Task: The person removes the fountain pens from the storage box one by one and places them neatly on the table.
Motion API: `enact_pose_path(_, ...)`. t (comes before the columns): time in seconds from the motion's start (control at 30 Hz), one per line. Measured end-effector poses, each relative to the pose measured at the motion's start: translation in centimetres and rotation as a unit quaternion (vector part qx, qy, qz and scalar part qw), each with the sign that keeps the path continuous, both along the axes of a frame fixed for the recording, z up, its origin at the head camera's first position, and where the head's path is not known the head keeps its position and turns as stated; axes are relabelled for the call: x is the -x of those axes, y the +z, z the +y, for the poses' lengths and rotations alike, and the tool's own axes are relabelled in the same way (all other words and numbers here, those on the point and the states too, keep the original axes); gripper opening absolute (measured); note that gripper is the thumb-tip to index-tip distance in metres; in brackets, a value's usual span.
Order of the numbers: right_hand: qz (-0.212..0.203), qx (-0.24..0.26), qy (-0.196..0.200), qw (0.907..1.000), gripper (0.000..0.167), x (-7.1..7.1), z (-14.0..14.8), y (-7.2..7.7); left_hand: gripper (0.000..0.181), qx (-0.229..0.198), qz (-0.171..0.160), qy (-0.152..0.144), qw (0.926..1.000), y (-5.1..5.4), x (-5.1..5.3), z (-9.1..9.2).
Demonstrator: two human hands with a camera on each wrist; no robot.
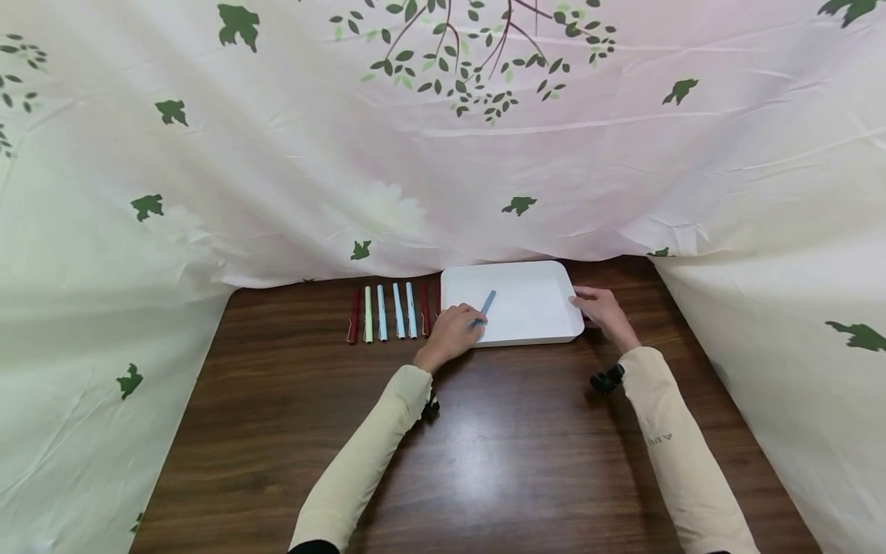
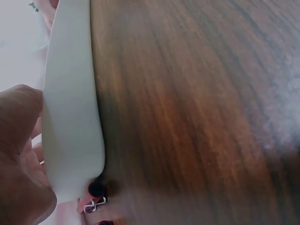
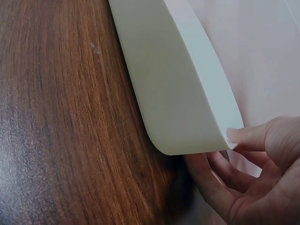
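A white tray (image 1: 529, 300) lies at the back of the table. My left hand (image 1: 453, 332) reaches over its front left corner, and its fingertips hold the lower end of a blue pen (image 1: 489, 302) slanting inside the tray. In the left wrist view the left thumb (image 2: 21, 108) is against the tray wall (image 2: 70, 93); the pen is hidden there. My right hand (image 1: 602, 312) grips the tray's right edge. The right wrist view shows its thumb (image 3: 248, 138) over the rim and the other fingers outside, below the rim.
Left of the tray several pens lie in a row: a dark red pen (image 1: 354, 315), a pale green pen (image 1: 368, 314), light blue pens (image 1: 399, 311) and another red pen (image 1: 425, 310). A patterned white cloth (image 1: 429, 177) hangs behind the dark wooden table (image 1: 291, 431).
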State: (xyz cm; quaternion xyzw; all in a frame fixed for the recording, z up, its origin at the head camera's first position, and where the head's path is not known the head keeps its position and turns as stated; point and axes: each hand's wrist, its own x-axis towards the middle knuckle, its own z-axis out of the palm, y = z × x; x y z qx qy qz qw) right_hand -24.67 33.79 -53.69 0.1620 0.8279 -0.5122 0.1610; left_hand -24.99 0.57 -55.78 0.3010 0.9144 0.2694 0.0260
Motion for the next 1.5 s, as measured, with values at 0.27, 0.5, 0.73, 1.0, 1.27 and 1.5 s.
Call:
enact_pose_path(0.27, 0.009, 0.005, -0.004, 0.9999, 0.055, 0.1, -0.2, -0.2, 0.020, 0.001, -0.005, 0.019, 0.9998, 0.0, -0.3, 0.0)
enact_pose_path(0.5, 0.005, -0.004, -0.002, 1.0000, 0.057, -0.1, 0.1, -0.3, 0.012, -0.022, -0.039, 0.022, 0.9988, 0.0, -0.3, 0.1)
enact_pose_path(0.73, 0.008, -0.002, -0.002, 1.0000, 0.057, -0.2, 0.4, -0.4, 0.009, -0.006, -0.078, 0.018, 0.9967, 1.0, -0.1, 0.6)
enact_pose_path(1.0, 0.004, -0.003, 0.014, 0.9999, 0.058, 0.1, 0.3, -0.4, 0.018, 0.033, -0.101, 0.009, 0.9943, 1.8, 0.3, 0.5)
enact_pose_path(1.27, 0.002, -0.006, 0.010, 0.9999, 0.056, 0.3, 0.5, -0.4, 0.020, 0.010, -0.118, 0.008, 0.9929, 1.9, 0.5, 0.5)
enact_pose_path(1.5, 0.001, -0.005, 0.011, 0.9999, 0.057, 0.3, 0.5, -0.3, 0.032, -0.122, -0.208, 0.041, 0.9697, 1.4, 1.4, 0.0)
